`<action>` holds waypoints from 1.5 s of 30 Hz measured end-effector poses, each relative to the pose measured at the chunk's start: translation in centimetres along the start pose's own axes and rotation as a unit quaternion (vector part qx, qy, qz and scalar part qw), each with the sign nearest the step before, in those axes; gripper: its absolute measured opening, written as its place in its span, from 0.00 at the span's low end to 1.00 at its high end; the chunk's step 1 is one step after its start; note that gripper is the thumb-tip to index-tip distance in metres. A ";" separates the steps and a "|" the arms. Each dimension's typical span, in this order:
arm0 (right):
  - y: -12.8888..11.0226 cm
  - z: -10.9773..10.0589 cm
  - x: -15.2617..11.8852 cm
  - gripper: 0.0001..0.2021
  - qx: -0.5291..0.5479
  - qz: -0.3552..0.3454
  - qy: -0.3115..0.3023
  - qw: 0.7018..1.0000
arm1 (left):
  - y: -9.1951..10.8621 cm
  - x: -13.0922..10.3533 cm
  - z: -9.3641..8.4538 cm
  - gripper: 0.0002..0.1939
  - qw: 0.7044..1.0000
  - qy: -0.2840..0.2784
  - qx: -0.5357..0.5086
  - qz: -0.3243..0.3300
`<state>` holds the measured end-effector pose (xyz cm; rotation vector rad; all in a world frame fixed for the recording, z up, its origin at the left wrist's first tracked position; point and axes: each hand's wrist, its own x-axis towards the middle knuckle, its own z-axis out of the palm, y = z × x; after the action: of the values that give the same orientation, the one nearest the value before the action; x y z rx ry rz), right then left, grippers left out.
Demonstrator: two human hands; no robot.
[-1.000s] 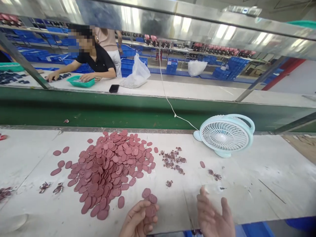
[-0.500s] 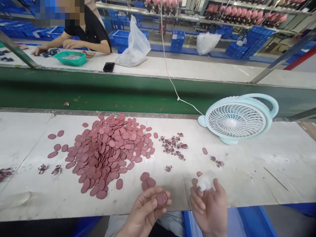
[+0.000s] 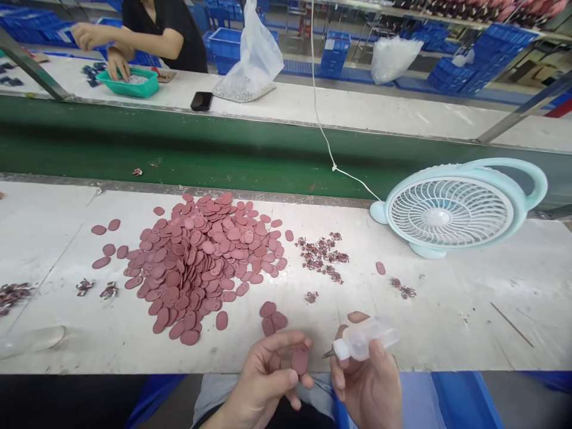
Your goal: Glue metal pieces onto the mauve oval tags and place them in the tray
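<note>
Between the thumb and fingers of my left hand (image 3: 272, 375) is a reddish-brown oval piece (image 3: 300, 359), held over the table's front edge. My right hand (image 3: 369, 381) grips a translucent squeeze bottle (image 3: 367, 338) with a white collar; its thin dark tip points left toward the oval piece, with a gap between them. A few loose ovals (image 3: 273, 320) lie just beyond my left hand. Farther left spreads a large heap of the same ovals (image 3: 192, 262). Small dark shiny parts (image 3: 322, 255) form a cluster to the right of the heap.
A light-blue fan (image 3: 451, 208) stands at the back right, its white cord (image 3: 333, 161) running up. Behind the table (image 3: 469, 339) is a green strip (image 3: 250, 158). Across it, a person's hand reaches into a green basket (image 3: 134, 88). A thin stick (image 3: 512, 325) lies right.
The bottle has turned from end-on to lying sideways, its tip now toward my left hand. The oval has tilted more upright. The person opposite has moved a hand into the basket. The view has shifted slightly.
</note>
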<state>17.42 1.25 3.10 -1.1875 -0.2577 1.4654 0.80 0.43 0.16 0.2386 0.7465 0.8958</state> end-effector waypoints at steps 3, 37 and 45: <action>0.2 0.3 -0.5 0.25 -0.025 -0.017 0.025 0.999 | -0.3 -0.1 0.3 0.18 0.999 0.009 0.012 0.036; 0.3 1.6 -1.9 0.18 0.005 -0.049 -0.005 0.999 | -1.0 0.6 -0.9 0.11 0.998 -0.028 0.008 -0.057; 3.0 1.1 -1.8 0.18 -0.162 -0.266 0.022 0.950 | -0.4 0.4 -0.4 0.12 0.995 -0.019 -0.077 -0.064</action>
<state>14.41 -0.62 2.33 -1.2798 -0.7502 0.9421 0.97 0.47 -0.50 0.0699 0.6464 0.8208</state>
